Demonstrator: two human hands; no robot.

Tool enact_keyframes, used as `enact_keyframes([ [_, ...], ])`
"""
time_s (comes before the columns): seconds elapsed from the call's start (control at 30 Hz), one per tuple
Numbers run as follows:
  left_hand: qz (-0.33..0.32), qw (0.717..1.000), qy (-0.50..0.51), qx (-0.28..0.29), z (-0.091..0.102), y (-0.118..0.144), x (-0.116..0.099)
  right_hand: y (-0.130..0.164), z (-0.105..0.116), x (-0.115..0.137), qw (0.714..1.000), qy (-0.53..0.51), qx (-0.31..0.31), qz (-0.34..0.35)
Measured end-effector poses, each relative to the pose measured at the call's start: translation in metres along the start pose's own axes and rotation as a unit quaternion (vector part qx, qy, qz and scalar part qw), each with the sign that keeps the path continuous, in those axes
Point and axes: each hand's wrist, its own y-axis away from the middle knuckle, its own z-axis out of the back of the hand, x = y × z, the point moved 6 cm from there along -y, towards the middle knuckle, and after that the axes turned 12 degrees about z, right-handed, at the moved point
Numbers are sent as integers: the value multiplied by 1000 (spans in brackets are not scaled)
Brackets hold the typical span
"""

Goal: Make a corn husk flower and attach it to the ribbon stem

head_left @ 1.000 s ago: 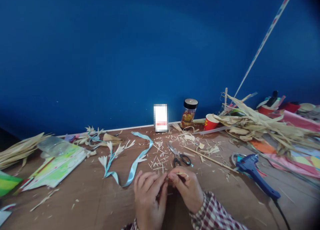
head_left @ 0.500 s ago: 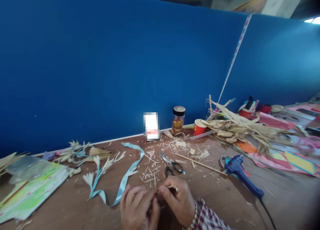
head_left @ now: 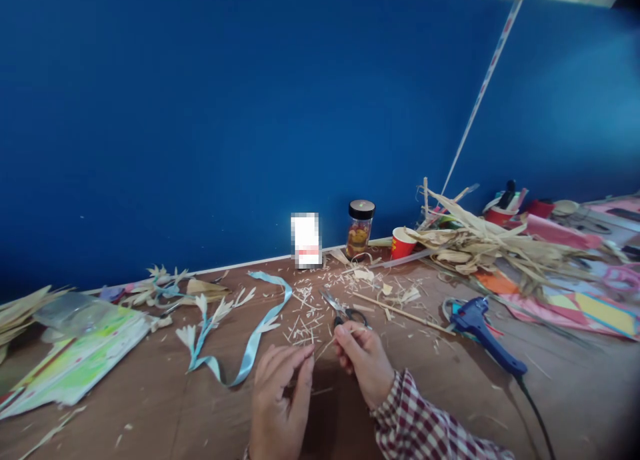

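A thin straw strip (head_left: 324, 347) runs between the two hands, low over the brown wooden bench (head_left: 165, 407), just this side of the scissors (head_left: 345, 311). The left hand (head_left: 277, 397) pinches its near end between thumb and fingertips, a narrow grip closed on the strip. The right hand (head_left: 363, 361), in a red-checked sleeve (head_left: 425, 430), is curled at the far end; its grip looks closed around the strip, though the contact is hard to see.

One pair of scissors lies just beyond the hands, amid pale straw clippings (head_left: 307, 313) scattered over the wood. Left of the scissors, one light-blue ribbon (head_left: 255, 333) loops across the bench, with cut straw flowers (head_left: 210, 310) along it. Further left lies one green printed sheet (head_left: 75, 360). Right of the scissors lie one long stick (head_left: 400, 312) and one blue glue gun (head_left: 487, 337) with its black cord. Behind the scissors, against the wall, stand one black-lidded jar (head_left: 359, 229) and one red paper cup (head_left: 403, 243); a heap of dried husks (head_left: 500, 250) spreads to the cup's right.

A plain deep-blue wall (head_left: 225, 113) backs the bench, crossed by one slanting tape line (head_left: 483, 90).
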Motion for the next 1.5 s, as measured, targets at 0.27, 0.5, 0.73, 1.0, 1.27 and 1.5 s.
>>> enact_keyframes([
  [0.27,37,998,44,21,-5,0,0,5,-6,0,999,5,36,7],
  [0.5,187,965,165,80,-15,3,19,6,-11,1,997,16,73,30],
  [0.73,253,924,276,75,-19,2,30,12,-22,5,991,12,125,40],
  [1.0,266,900,334,91,-23,2,25,13,-24,4,990,7,142,23],
  [1.27,253,896,352,96,-18,-2,18,13,-25,2,988,-2,153,12],
  [1.5,271,881,375,96,-22,-1,22,12,-24,1,987,20,158,12],
])
